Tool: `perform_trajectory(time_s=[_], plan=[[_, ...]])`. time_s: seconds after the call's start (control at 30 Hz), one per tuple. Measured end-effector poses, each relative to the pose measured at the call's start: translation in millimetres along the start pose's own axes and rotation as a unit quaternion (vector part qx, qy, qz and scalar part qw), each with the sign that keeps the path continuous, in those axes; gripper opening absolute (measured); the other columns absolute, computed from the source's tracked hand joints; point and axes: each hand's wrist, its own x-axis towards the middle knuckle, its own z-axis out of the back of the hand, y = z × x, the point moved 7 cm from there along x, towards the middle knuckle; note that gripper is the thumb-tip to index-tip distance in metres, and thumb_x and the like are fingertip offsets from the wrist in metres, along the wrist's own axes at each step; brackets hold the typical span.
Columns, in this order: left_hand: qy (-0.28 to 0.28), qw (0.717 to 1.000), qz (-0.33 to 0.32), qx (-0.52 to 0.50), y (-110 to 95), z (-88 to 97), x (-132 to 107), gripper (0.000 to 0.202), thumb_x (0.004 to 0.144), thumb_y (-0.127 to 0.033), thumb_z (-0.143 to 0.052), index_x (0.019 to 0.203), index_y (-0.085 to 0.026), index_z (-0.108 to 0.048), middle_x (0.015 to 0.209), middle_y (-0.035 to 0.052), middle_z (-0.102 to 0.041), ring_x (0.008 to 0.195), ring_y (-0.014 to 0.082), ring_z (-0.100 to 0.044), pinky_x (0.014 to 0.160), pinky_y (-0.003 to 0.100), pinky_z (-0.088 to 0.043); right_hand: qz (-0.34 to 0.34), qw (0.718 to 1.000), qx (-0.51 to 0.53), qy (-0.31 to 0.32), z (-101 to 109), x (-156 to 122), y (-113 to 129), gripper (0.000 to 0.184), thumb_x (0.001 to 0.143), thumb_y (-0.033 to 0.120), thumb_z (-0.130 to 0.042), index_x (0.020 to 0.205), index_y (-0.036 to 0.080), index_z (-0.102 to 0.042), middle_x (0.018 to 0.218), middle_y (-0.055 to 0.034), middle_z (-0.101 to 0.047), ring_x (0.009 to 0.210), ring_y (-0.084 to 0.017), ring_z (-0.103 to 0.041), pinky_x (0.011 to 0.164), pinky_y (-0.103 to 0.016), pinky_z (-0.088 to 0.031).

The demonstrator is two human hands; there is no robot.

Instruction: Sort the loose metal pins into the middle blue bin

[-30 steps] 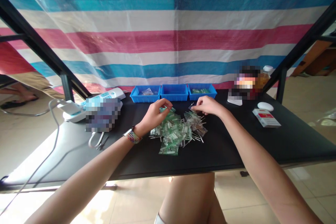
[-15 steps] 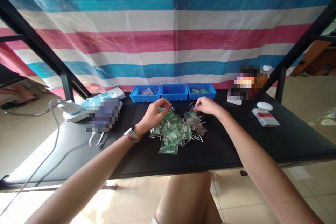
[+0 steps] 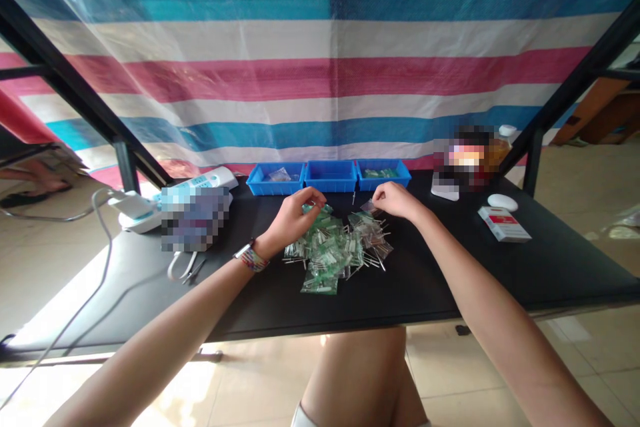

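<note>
A heap of small clear and green packets with metal pins (image 3: 337, 248) lies in the middle of the black table (image 3: 450, 280). My left hand (image 3: 293, 213) hovers over the heap's far left edge, fingers curled in a pinch on a green packet. My right hand (image 3: 395, 200) is just above the heap's far right corner, pinching a small clear packet (image 3: 367, 205) with pins sticking out. A beaded bracelet is on my left wrist.
Three blue bins (image 3: 331, 175) stand in a row at the table's back edge. A white and blue device (image 3: 150, 203) with a cable and tweezers (image 3: 185, 268) lie left. A red and white box (image 3: 504, 223), a white oval object (image 3: 503, 201) and a bottle (image 3: 500, 147) are on the right.
My right hand has lifted slightly toward the bins with the clear packet. My left hand has barely shifted.
</note>
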Motion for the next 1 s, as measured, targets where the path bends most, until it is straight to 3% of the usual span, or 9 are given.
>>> perform_trajectory(time_s=[0.13, 0.23, 0.43, 0.57, 0.67, 0.73, 0.87, 0.93, 1.0], plan=[[0.002, 1.0, -0.014, 0.008, -1, -1.6, 0, 0.015, 0.092, -0.024, -0.057, 0.1, -0.019, -0.069, 0.099, 0.0067, -0.076, 0.093, 0.0223, -0.072, 0.087, 0.035, -0.056, 0.016, 0.998, 0.059, -0.017, 10, 5, -3, 0.009, 0.082, 0.013, -0.069, 0.074, 0.017, -0.068, 0.077, -0.0027, -0.074, 0.074, -0.016, -0.068, 0.068, -0.022, -0.046], [-0.007, 0.999, -0.03, 0.026, -2, -1.0, -1, 0.015, 0.095, -0.024, -0.057, 0.102, -0.019, -0.069, 0.1, 0.0072, -0.075, 0.094, 0.0225, -0.072, 0.089, 0.036, -0.057, 0.013, 0.982, 0.183, -0.03, 15, 6, -1, 0.01, 0.082, 0.012, -0.068, 0.076, 0.017, -0.063, 0.07, 0.0005, -0.068, 0.064, -0.012, -0.063, 0.061, -0.02, -0.047], [0.008, 0.982, -0.141, 0.128, -27, -1.0, -7, 0.039, 0.103, -0.036, -0.063, 0.14, -0.024, -0.063, 0.129, 0.0116, -0.071, 0.119, 0.0269, -0.067, 0.107, 0.043, -0.053, 0.009, 0.865, 0.502, 0.014, -2, -6, 38, 0.022, 0.082, 0.021, -0.076, 0.088, 0.02, -0.055, 0.076, 0.0019, -0.071, 0.064, -0.014, -0.072, 0.062, -0.026, -0.061], [0.018, 0.96, -0.228, 0.162, -49, -1.5, -13, 0.036, 0.101, -0.037, -0.07, 0.136, -0.028, -0.069, 0.139, 0.0108, -0.069, 0.124, 0.0284, -0.064, 0.109, 0.047, -0.051, 0.041, 0.82, 0.564, 0.087, -24, -22, 75, 0.045, 0.075, 0.037, -0.089, 0.096, 0.023, -0.052, 0.078, 0.0015, -0.073, 0.068, -0.018, -0.076, 0.068, -0.032, -0.066], [0.013, 0.966, -0.229, 0.121, -53, 1.0, -14, 0.018, 0.103, -0.033, -0.067, 0.116, -0.026, -0.077, 0.116, 0.0087, -0.078, 0.11, 0.0253, -0.068, 0.101, 0.043, -0.055, 0.06, 0.818, 0.561, 0.116, -35, -31, 90, 0.049, 0.074, 0.044, -0.088, 0.1, 0.024, -0.052, 0.078, 0.0016, -0.072, 0.069, -0.021, -0.077, 0.068, -0.034, -0.066], [-0.014, 0.98, -0.183, 0.081, -47, 5.5, -11, 0.018, 0.104, -0.035, -0.064, 0.106, -0.024, -0.078, 0.101, 0.0078, -0.079, 0.099, 0.0238, -0.07, 0.095, 0.041, -0.057, 0.076, 0.836, 0.536, 0.095, -37, -35, 93, 0.039, 0.083, 0.047, -0.079, 0.101, 0.025, -0.053, 0.08, 0.0015, -0.07, 0.068, -0.02, -0.075, 0.068, -0.035, -0.066], [-0.102, 0.994, -0.02, -0.014, -21, 16.3, -6, 0.032, 0.1, -0.051, -0.068, 0.097, -0.02, -0.079, 0.094, 0.0072, -0.08, 0.088, 0.0229, -0.072, 0.084, 0.036, -0.058, 0.192, 0.904, 0.367, -0.104, -16, -48, 95, 0.023, 0.096, 0.034, -0.061, 0.118, 0.025, -0.061, 0.108, -0.0061, -0.07, 0.077, -0.018, -0.073, 0.073, -0.034, -0.065], [-0.113, 0.99, 0.038, -0.076, -12, 15.4, -5, 0.039, 0.096, -0.056, -0.071, 0.096, -0.019, -0.079, 0.093, 0.0077, -0.081, 0.085, 0.0232, -0.073, 0.078, 0.034, -0.059, 0.279, 0.911, 0.23, -0.198, -7, -61, 105, 0.038, 0.096, 0.024, -0.061, 0.134, 0.027, -0.062, 0.128, -0.0104, -0.067, 0.094, -0.021, -0.073, 0.086, -0.036, -0.064], [-0.105, 0.984, 0.065, -0.131, -8, 12.1, -4, 0.042, 0.092, -0.059, -0.075, 0.097, -0.017, -0.08, 0.093, 0.0084, -0.081, 0.083, 0.023, -0.074, 0.072, 0.032, -0.059, 0.342, 0.901, 0.115, -0.242, -7, -72, 115, 0.047, 0.096, 0.018, -0.061, 0.142, 0.03, -0.062, 0.139, -0.0114, -0.063, 0.11, -0.025, -0.07, 0.098, -0.04, -0.062]])
